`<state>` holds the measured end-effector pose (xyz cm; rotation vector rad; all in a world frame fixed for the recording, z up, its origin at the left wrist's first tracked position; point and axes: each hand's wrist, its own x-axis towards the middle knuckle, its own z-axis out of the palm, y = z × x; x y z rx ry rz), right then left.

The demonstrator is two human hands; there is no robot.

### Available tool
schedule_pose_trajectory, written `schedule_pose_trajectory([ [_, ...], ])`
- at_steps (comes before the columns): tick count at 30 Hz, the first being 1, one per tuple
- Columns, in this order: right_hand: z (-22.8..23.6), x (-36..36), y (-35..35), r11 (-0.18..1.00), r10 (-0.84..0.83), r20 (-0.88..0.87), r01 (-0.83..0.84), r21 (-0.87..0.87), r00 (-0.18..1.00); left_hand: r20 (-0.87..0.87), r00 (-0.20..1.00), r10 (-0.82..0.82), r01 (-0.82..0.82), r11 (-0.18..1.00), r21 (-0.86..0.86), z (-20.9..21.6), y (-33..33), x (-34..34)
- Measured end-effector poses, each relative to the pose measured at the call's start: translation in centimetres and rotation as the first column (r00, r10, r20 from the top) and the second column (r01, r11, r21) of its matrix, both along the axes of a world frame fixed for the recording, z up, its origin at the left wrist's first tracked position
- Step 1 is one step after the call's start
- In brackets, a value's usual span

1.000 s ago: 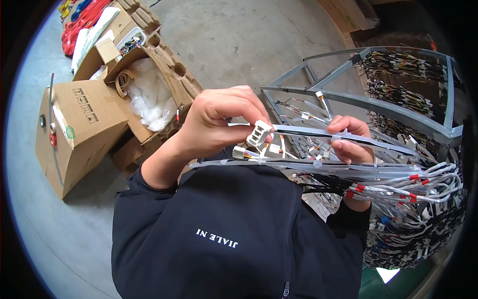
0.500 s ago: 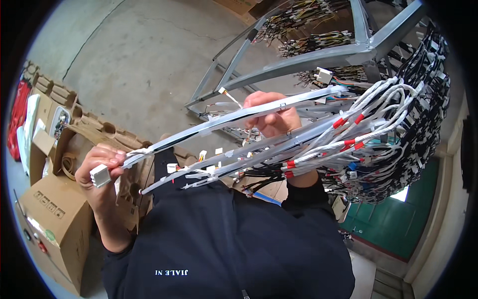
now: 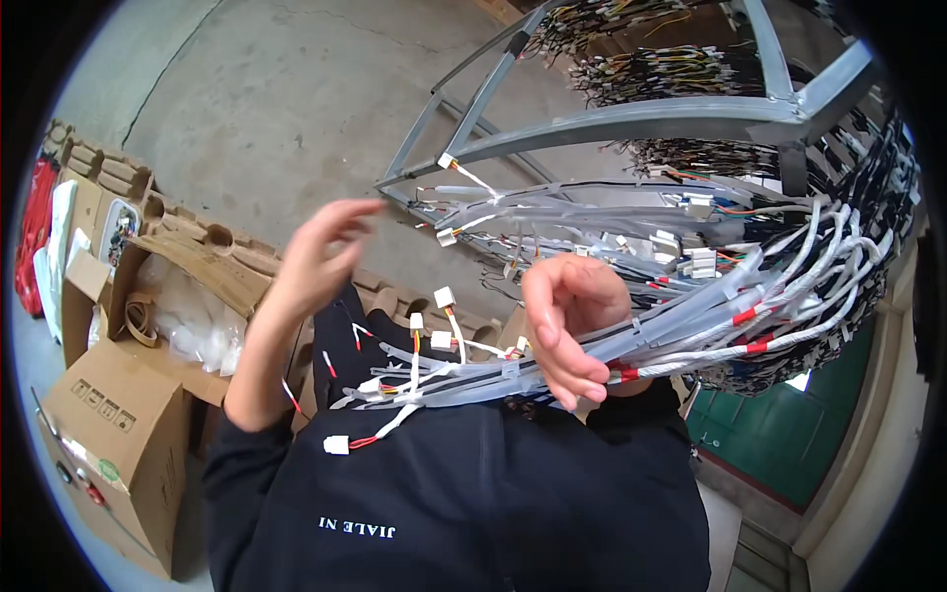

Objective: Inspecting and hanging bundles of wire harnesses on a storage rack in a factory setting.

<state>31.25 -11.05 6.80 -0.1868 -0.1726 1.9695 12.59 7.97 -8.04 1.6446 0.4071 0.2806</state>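
A bundle of wire harnesses [image 3: 469, 383] in translucent sleeves lies across my front, with white connectors on short leads at its left end. My right hand [image 3: 575, 321] curls its fingers around this bundle. To the right, the harnesses turn into white braided cables [image 3: 789, 296] with red tape bands. My left hand [image 3: 333, 242] is raised in the air left of the bundle, fingers apart and slightly bent, holding nothing. Beyond my right hand, more sleeved harnesses [image 3: 582, 212] stretch along the rack, one ending in a small white connector [image 3: 447, 161].
A grey metal rack [image 3: 631, 123] stands ahead on the right, hung with many dark wire harnesses [image 3: 681, 74]. At left are an open carton [image 3: 187, 266] with clear plastic inside, a closed cardboard box [image 3: 113, 424] and moulded brown trays [image 3: 109, 173]. Concrete floor [image 3: 296, 99] lies ahead.
My left hand has let go of a sleeved harness and its white connector and moved up and right. That harness has left its grasp. My right hand has come nearer, closing around the bundle.
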Motion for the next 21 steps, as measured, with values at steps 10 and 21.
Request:
schedule_pose_trajectory([
  [10,1.8,-0.9,1.1,0.984,-0.067,0.418,0.130,-0.124,0.906,0.220,0.960,-0.171,0.133,0.975,0.176,1.2,-8.8,19.1],
  [21,1.7,0.6,0.5,0.892,-0.172,0.659,0.400,-0.212,0.733,0.252,0.942,0.223,-0.336,0.589,0.735,6.3,-1.1,2.2],
])
